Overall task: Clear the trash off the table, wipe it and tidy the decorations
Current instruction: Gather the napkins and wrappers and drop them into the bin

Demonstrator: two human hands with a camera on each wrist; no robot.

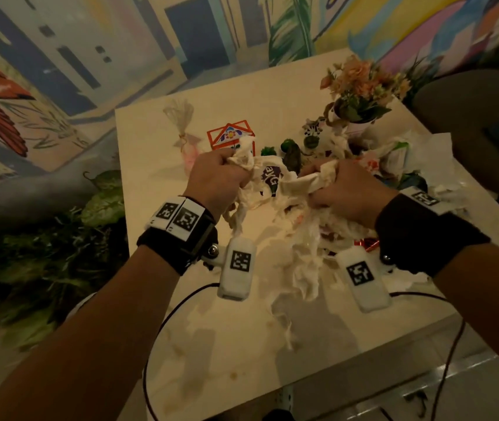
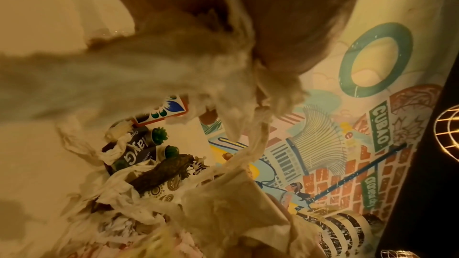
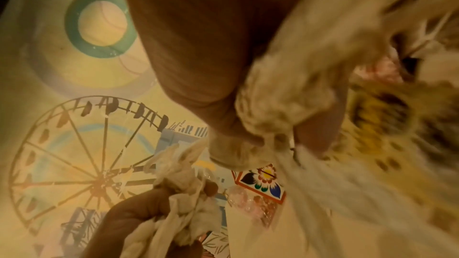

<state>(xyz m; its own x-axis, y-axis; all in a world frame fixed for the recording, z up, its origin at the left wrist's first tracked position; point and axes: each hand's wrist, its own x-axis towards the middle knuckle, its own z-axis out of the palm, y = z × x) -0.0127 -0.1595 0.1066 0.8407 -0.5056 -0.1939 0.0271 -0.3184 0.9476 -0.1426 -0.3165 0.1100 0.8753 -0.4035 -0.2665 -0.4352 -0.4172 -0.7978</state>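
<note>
Both my hands are fisted around crumpled white tissue paper above the cream table (image 1: 157, 153). My left hand (image 1: 221, 173) grips one wad of tissue (image 1: 243, 158) at its knuckles; my right hand (image 1: 342, 189) grips another wad (image 1: 318, 177). Torn strands of tissue (image 1: 300, 256) hang from both fists down to the tabletop. In the left wrist view the tissue (image 2: 154, 77) trails below my palm over more trash (image 2: 129, 221). The right wrist view shows my right fist on its tissue wad (image 3: 278, 101), with my left hand (image 3: 149, 221) lower left holding its own.
Decorations stand behind my hands: an orange house-shaped box (image 1: 230, 136), a tied favour bag (image 1: 183, 123), a flower pot (image 1: 360, 89), small green plants (image 1: 289, 145) and a purple printed wrapper (image 1: 271, 174). More crumpled paper (image 1: 418, 153) lies at the right. Brown stains (image 1: 233, 375) mark the near edge.
</note>
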